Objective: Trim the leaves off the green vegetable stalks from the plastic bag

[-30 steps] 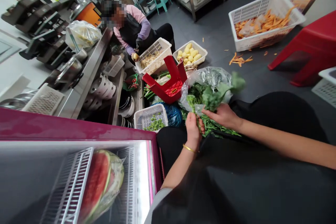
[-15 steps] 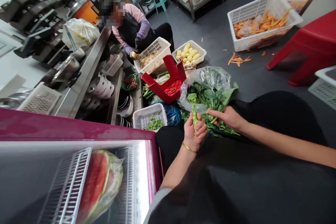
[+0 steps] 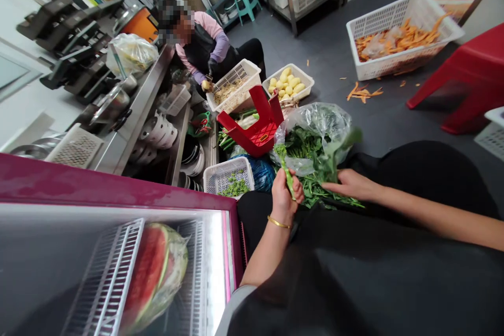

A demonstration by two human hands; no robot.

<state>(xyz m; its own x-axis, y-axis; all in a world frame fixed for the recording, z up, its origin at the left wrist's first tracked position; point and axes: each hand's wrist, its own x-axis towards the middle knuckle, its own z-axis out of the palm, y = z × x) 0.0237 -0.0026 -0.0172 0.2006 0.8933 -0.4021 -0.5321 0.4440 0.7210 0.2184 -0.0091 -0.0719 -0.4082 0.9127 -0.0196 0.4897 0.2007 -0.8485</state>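
My left hand [image 3: 284,194], with a gold bangle at the wrist, is closed around a green vegetable stem [image 3: 289,178] with a budded tip pointing up. To its right, my right hand [image 3: 350,185] grips green leaves [image 3: 328,160], slightly blurred. Beyond both hands lies a clear plastic bag [image 3: 331,115] holding leafy greens [image 3: 300,142]. Loose leaves [image 3: 315,194] lie just under my hands. A white basket [image 3: 208,176] with small green pieces [image 3: 235,187] is left of my left hand.
An upturned red stool [image 3: 252,139] stands beyond the small basket. Another person [image 3: 205,42] handles a potato over a white crate [image 3: 252,71]. Peeled potatoes [image 3: 287,83] fill a nearby basket. Orange peelings [image 3: 409,37] and a red stool [image 3: 468,73] are at right; a glass-topped fridge [image 3: 212,205] is at left.
My left hand has moved slightly left with the stem. My right hand has moved away from it to the right, and the leaves it holds stand more upright.
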